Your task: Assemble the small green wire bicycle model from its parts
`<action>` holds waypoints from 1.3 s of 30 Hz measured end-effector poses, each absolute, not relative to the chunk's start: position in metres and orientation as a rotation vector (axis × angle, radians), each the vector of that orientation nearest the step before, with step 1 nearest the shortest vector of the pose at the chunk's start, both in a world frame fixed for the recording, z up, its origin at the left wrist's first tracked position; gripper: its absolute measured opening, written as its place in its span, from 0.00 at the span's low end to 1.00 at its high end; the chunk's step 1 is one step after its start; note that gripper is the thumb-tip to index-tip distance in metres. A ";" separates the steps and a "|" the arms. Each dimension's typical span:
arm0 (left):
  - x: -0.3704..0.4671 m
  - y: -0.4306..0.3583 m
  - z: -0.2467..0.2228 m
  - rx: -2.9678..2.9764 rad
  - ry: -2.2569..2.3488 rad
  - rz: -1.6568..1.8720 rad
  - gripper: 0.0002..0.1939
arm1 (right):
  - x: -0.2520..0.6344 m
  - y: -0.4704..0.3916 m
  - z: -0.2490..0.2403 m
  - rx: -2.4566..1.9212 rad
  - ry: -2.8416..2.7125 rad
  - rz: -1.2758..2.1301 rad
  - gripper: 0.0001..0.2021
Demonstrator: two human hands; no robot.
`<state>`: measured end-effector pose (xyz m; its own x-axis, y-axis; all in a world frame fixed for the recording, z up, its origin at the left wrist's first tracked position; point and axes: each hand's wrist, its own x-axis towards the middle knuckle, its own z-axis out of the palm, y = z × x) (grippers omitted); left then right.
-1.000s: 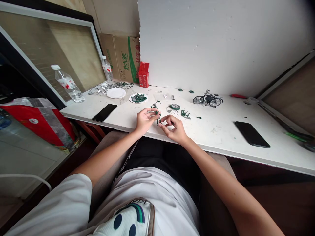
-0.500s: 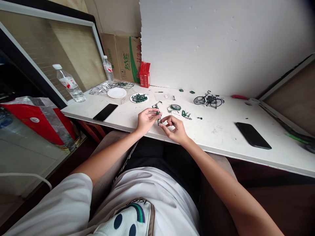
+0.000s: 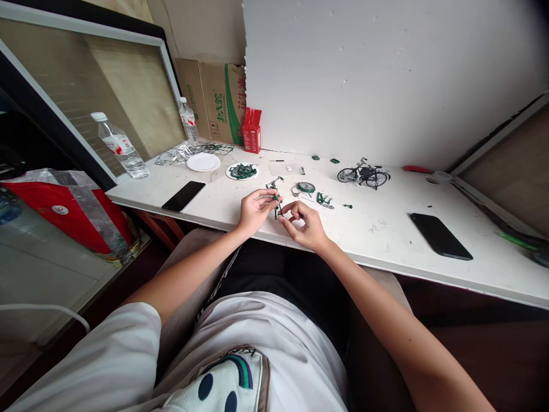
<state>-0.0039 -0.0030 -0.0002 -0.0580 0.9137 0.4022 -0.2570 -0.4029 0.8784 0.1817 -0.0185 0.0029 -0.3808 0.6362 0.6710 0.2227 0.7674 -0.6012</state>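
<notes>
My left hand [image 3: 257,210] is closed on a green model bicycle frame [image 3: 275,198], pinching it between thumb and fingertips near the table's front edge. Silvery handlebars [image 3: 275,181] stick out beyond the fingers at its far end. In a pinch, my right hand [image 3: 303,224] has the near end of a thin dark rod [image 3: 280,209], whose other end meets the frame. The rod's exact kind is too small to tell. Just past my hands lie a green-rimmed wheel [image 3: 306,187], a thin ring [image 3: 295,189], a green bicycle part [image 3: 325,199] and a small green piece [image 3: 348,206].
A finished black model bicycle [image 3: 364,174] stands at the back right. Green parts fill a white plate [image 3: 232,177]; another plate [image 3: 203,162] is beside it. Phones [image 3: 184,196] lie left and right. Bottles [image 3: 122,150], a red box [image 3: 252,131] and a carton [image 3: 214,103] stand back left.
Almost nothing differs. Both hands keep their places and grips, with only a very slight shift of the bicycle frame and rod.
</notes>
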 end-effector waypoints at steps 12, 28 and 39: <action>-0.006 0.000 -0.007 1.323 0.797 1.646 0.23 | 0.180 -0.020 0.001 -0.651 -1.964 0.532 0.21; -0.011 0.004 -0.008 1.413 0.906 1.656 0.22 | 0.180 -0.016 -0.003 -0.693 -1.956 0.495 0.20; -0.015 0.015 -0.015 1.313 1.078 1.595 0.20 | 0.180 -0.013 -0.004 -0.750 -1.885 0.421 0.20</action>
<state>-0.0153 0.0155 -0.0146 -0.1522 0.9365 0.3158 -0.0560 -0.3272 0.9433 0.1795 -0.0132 -0.0043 -0.2860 0.6659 0.6891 0.3096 0.7447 -0.5912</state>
